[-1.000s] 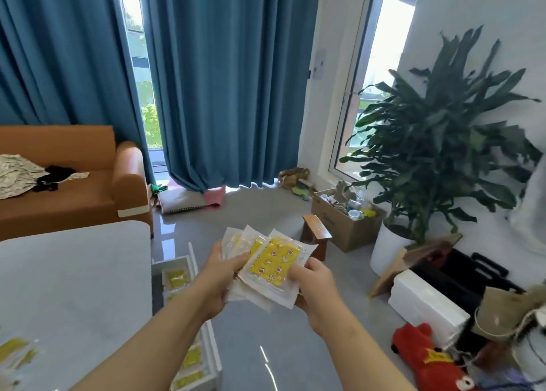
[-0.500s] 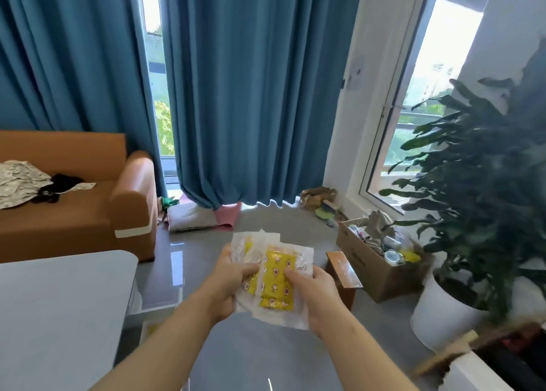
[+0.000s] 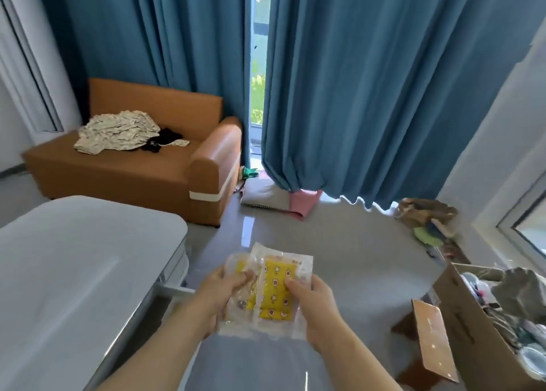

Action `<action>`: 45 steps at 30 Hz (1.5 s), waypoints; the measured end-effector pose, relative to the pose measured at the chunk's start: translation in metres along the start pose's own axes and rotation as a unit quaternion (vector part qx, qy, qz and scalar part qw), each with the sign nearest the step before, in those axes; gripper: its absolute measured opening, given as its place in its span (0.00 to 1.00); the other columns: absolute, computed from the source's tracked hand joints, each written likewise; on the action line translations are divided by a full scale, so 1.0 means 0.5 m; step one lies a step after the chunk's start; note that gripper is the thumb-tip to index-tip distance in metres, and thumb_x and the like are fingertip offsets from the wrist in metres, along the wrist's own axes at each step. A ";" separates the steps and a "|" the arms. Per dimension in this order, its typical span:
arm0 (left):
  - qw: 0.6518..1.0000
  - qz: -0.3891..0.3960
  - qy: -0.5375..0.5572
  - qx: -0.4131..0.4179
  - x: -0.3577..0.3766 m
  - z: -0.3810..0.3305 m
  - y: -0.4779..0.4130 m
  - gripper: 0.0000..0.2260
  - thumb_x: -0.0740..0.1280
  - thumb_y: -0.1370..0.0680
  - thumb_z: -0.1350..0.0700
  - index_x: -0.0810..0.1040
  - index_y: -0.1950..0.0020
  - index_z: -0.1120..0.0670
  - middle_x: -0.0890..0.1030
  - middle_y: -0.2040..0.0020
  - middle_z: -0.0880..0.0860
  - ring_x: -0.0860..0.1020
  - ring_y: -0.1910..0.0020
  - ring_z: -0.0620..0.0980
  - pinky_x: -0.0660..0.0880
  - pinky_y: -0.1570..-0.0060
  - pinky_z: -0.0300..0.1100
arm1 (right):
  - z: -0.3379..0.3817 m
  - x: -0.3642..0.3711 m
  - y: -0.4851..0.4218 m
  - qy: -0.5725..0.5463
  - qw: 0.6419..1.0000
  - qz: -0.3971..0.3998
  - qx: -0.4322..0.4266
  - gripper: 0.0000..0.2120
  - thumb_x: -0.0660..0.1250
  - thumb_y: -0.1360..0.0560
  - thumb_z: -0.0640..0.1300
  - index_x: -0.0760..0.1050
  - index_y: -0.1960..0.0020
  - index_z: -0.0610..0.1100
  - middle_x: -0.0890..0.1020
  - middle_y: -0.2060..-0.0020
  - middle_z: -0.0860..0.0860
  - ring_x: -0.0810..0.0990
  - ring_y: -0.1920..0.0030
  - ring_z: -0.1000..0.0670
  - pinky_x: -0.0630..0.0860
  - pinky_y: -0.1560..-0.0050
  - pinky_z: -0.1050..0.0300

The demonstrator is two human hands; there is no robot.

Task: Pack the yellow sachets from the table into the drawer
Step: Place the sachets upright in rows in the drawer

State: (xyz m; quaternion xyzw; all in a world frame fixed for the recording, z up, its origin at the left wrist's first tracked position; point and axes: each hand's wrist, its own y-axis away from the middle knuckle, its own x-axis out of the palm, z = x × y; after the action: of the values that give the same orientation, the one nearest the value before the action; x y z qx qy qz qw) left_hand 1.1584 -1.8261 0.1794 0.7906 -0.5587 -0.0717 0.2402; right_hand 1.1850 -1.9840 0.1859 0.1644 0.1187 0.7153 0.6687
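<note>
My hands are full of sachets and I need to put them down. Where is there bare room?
The white table top left of the hands shows bare; so does the grey floor toward the curtain. Crowded: the cardboard box at right and the sofa seat with clothes.

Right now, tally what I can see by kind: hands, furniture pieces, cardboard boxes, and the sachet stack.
Hands: 2, left hand and right hand
Sachet stack: 1, exact sachet count unclear
Furniture: 2, sofa and table
Cardboard box: 1
Total: 6
</note>
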 end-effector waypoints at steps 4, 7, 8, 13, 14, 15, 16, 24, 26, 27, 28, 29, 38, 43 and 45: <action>0.995 -0.095 0.012 -0.037 -0.047 0.035 -0.064 0.06 0.66 0.23 0.60 0.79 0.48 0.59 0.84 0.58 0.59 0.82 0.60 0.58 0.80 0.59 0.53 | -0.031 0.049 -0.115 0.053 0.996 0.058 0.048 0.04 0.66 0.25 0.34 0.76 0.50 0.39 0.82 0.59 0.46 0.81 0.59 0.49 0.78 0.57 0.54; 0.987 -0.157 -0.005 -0.029 -0.111 0.068 -0.101 0.08 0.64 0.23 0.61 0.80 0.46 0.56 0.84 0.54 0.57 0.83 0.55 0.57 0.79 0.52 0.52 | -0.059 0.118 -0.170 0.116 0.981 0.124 0.093 0.05 0.65 0.25 0.34 0.77 0.50 0.39 0.83 0.57 0.44 0.82 0.56 0.45 0.80 0.55 0.50; 0.985 -0.172 -0.010 -0.026 -0.128 0.075 -0.112 0.08 0.64 0.22 0.61 0.80 0.46 0.54 0.84 0.53 0.55 0.83 0.54 0.56 0.79 0.51 0.53 | -0.067 0.144 -0.188 0.138 0.975 0.141 0.099 0.07 0.65 0.25 0.33 0.76 0.49 0.40 0.83 0.56 0.44 0.82 0.56 0.45 0.80 0.57 0.51; 0.974 -0.222 -0.027 -0.032 -0.213 0.073 -0.179 0.14 0.65 0.24 0.63 0.71 0.43 0.48 0.78 0.49 0.51 0.80 0.54 0.50 0.79 0.62 0.42 | -0.087 0.277 -0.288 0.226 0.947 0.199 0.114 0.10 0.63 0.25 0.31 0.73 0.47 0.43 0.81 0.56 0.46 0.81 0.59 0.49 0.78 0.66 0.58; 0.974 -0.217 -0.042 -0.044 -0.235 0.068 -0.191 0.17 0.65 0.24 0.63 0.69 0.42 0.45 0.76 0.48 0.49 0.79 0.54 0.49 0.78 0.64 0.40 | -0.094 0.303 -0.307 0.239 0.940 0.210 0.122 0.11 0.63 0.25 0.31 0.73 0.47 0.43 0.81 0.56 0.46 0.82 0.58 0.48 0.78 0.65 0.57; 0.975 -0.205 -0.052 -0.060 -0.257 0.062 -0.201 0.19 0.65 0.24 0.63 0.67 0.41 0.42 0.75 0.46 0.48 0.79 0.53 0.50 0.78 0.65 0.40 | -0.099 0.327 -0.322 0.254 0.933 0.221 0.129 0.11 0.63 0.25 0.32 0.72 0.46 0.43 0.81 0.55 0.45 0.82 0.56 0.47 0.78 0.65 0.56; 0.977 -0.194 -0.057 -0.074 -0.281 0.056 -0.212 0.21 0.66 0.25 0.64 0.66 0.41 0.40 0.73 0.45 0.48 0.79 0.52 0.52 0.79 0.64 0.43 | -0.104 0.353 -0.337 0.267 0.925 0.235 0.135 0.11 0.63 0.25 0.32 0.72 0.45 0.43 0.81 0.55 0.46 0.81 0.56 0.47 0.78 0.64 0.56; 0.958 -0.245 -0.004 -0.151 -0.392 0.056 -0.297 0.16 0.62 0.23 0.65 0.73 0.41 0.46 0.80 0.46 0.52 0.82 0.52 0.53 0.80 0.51 0.49 | -0.148 0.514 -0.436 0.315 0.876 0.317 0.183 0.11 0.58 0.23 0.34 0.72 0.53 0.49 0.79 0.59 0.50 0.77 0.59 0.52 0.75 0.62 0.58; 0.947 -0.277 -0.006 -0.159 -0.400 0.061 -0.321 0.15 0.60 0.23 0.65 0.73 0.41 0.48 0.79 0.44 0.51 0.79 0.48 0.52 0.78 0.49 0.45 | -0.168 0.547 -0.466 0.332 0.861 0.333 0.192 0.09 0.57 0.22 0.35 0.73 0.50 0.46 0.79 0.58 0.49 0.78 0.57 0.53 0.74 0.62 0.58; 0.941 -0.294 -0.013 -0.165 -0.403 0.063 -0.333 0.15 0.60 0.23 0.65 0.72 0.41 0.48 0.78 0.44 0.50 0.77 0.47 0.51 0.76 0.48 0.44 | -0.178 0.561 -0.481 0.342 0.854 0.340 0.194 0.08 0.57 0.22 0.36 0.73 0.49 0.45 0.79 0.57 0.49 0.78 0.57 0.53 0.74 0.60 0.57; 0.935 -0.310 -0.013 -0.173 -0.405 0.065 -0.345 0.16 0.61 0.24 0.65 0.72 0.41 0.48 0.77 0.45 0.49 0.76 0.47 0.50 0.75 0.49 0.43 | -0.185 0.574 -0.496 0.353 0.846 0.348 0.195 0.08 0.58 0.22 0.37 0.73 0.50 0.46 0.79 0.57 0.50 0.77 0.57 0.53 0.73 0.58 0.57; 0.929 -0.323 -0.006 -0.182 -0.406 0.070 -0.357 0.17 0.61 0.25 0.65 0.71 0.41 0.47 0.77 0.45 0.49 0.77 0.48 0.50 0.76 0.50 0.44 | -0.192 0.583 -0.513 0.360 0.838 0.359 0.198 0.08 0.58 0.21 0.38 0.73 0.51 0.47 0.79 0.57 0.50 0.77 0.57 0.54 0.73 0.57 0.57; 0.891 -0.383 0.081 -0.228 -0.393 0.171 -0.430 0.18 0.63 0.24 0.63 0.70 0.43 0.41 0.78 0.46 0.50 0.82 0.54 0.52 0.81 0.53 0.50 | -0.247 0.589 -0.669 0.441 0.779 0.397 0.204 0.10 0.58 0.22 0.35 0.75 0.47 0.44 0.81 0.54 0.47 0.80 0.53 0.49 0.77 0.56 0.55; 0.849 -0.454 0.074 -0.259 -0.410 0.282 -0.417 0.24 0.56 0.23 0.68 0.65 0.34 0.43 0.71 0.41 0.50 0.72 0.61 0.41 0.72 0.65 0.36 | -0.343 0.597 -0.721 0.474 0.759 0.384 0.228 0.11 0.57 0.22 0.35 0.74 0.44 0.41 0.81 0.49 0.41 0.80 0.47 0.40 0.78 0.45 0.43; 0.814 -0.503 0.075 -0.282 -0.414 0.340 -0.403 0.25 0.56 0.23 0.69 0.66 0.34 0.44 0.72 0.37 0.53 0.72 0.60 0.45 0.71 0.65 0.38 | -0.387 0.597 -0.739 0.501 0.746 0.380 0.221 0.10 0.57 0.22 0.35 0.74 0.44 0.41 0.81 0.50 0.42 0.80 0.47 0.41 0.77 0.45 0.43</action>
State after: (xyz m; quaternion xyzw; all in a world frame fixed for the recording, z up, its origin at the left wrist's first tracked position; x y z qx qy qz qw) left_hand 1.1887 -1.6345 -0.0942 0.8621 -0.0190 -0.2768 0.4241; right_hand 1.4327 -1.6487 -0.1132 -0.0426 0.5190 0.8436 0.1314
